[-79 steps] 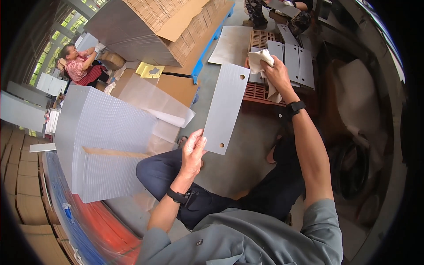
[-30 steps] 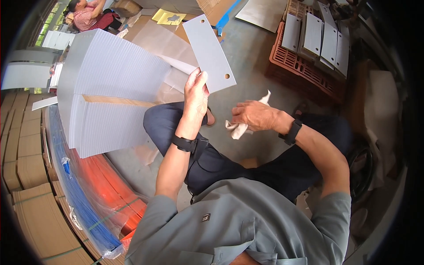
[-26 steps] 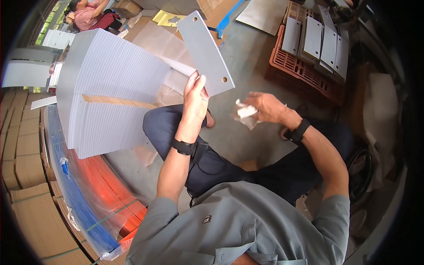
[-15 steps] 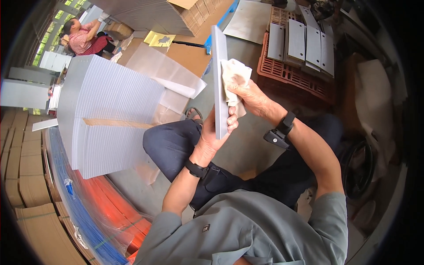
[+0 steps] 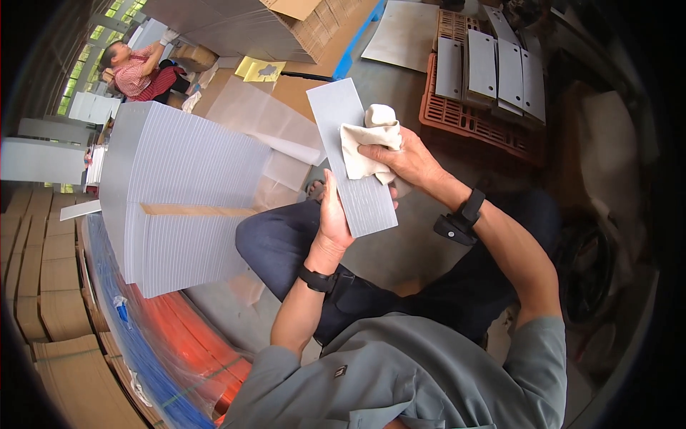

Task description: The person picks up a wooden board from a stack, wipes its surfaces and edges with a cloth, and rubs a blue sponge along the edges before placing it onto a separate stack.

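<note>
A flat grey rectangular panel [image 5: 368, 207] is tilted in front of me, its broad face showing and its far end pointing up and left. My left hand [image 5: 334, 220] grips it near the lower end, thumb along the left edge and fingers wrapped underneath, with fingertips showing at the right edge. A crumpled off-white cloth [image 5: 364, 149] lies against the panel's face. My right hand [image 5: 411, 159] is closed on that cloth and presses it to the middle of the panel.
At the left stands a tall stack of similar grey panels [image 5: 193, 171]. An orange plastic crate [image 5: 464, 129] at the upper right carries several white panels with holes [image 5: 480, 64]. Cardboard bundles [image 5: 57, 264] line the far left. A co-worker [image 5: 146, 71] sits at the upper left.
The panel has turned from edge-on to show its broad face, and its top has tipped left and lower. My right hand has moved the cloth left and slightly down onto the face.
</note>
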Demonstrator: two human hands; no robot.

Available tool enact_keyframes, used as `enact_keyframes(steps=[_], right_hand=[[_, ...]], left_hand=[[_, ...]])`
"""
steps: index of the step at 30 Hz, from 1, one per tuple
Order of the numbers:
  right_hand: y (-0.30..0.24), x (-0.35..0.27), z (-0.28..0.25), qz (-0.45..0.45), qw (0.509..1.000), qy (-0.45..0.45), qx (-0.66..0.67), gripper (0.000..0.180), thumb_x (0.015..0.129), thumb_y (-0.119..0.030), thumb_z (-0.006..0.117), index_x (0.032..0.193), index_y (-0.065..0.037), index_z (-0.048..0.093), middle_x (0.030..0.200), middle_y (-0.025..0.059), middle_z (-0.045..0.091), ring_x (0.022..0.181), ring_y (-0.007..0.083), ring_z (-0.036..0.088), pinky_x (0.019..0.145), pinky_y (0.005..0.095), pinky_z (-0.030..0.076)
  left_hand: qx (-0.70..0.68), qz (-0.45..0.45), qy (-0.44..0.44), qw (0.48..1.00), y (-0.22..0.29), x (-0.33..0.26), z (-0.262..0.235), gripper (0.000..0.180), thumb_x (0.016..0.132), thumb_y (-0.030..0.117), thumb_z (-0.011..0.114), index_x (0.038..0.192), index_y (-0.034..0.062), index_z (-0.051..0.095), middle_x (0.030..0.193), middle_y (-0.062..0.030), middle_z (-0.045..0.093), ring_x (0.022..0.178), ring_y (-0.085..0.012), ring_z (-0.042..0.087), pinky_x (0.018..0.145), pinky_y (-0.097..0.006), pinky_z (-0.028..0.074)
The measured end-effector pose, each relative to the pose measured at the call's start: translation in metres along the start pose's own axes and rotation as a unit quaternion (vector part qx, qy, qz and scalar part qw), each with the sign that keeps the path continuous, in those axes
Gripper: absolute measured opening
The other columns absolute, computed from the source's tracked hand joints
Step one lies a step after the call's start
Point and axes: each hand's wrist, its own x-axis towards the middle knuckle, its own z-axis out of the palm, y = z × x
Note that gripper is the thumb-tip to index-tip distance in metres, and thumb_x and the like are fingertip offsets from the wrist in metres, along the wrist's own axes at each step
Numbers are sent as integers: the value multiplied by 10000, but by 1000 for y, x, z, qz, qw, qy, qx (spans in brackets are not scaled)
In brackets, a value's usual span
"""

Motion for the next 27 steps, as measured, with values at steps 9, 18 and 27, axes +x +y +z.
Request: enact_keyframes(steps=[9,18,27], right_hand=[[-22,-44,28,-358,775,-109,-509,825,786,-416,797,1483,-112,476,1385,97,522,1319,309,469,1103,490,386],[-69,46,-40,-405,811,180,-382,310,876,-78,698,1179,-44,641,1029,177,582,961,359,595,831,429,513],[-27,11,-1,-386,807,-49,-444,388,787,-99,766,1155,-111,643,1028,80,583,1044,291,600,930,406,519]], left_hand=[[-153,-25,84,984,-1,-1,-16,798,1000,723,316,1447,79,467,1226,-181,651,1052,-361,687,890,-504,581],[-21,-110,-76,991,-15,-9,-1,911,971,774,275,1385,-6,500,1133,-235,645,941,-356,681,799,-450,593],[-6,-41,-81,996,1,3,-21,854,991,741,255,1389,32,514,1203,-226,642,1022,-360,679,840,-476,593]])
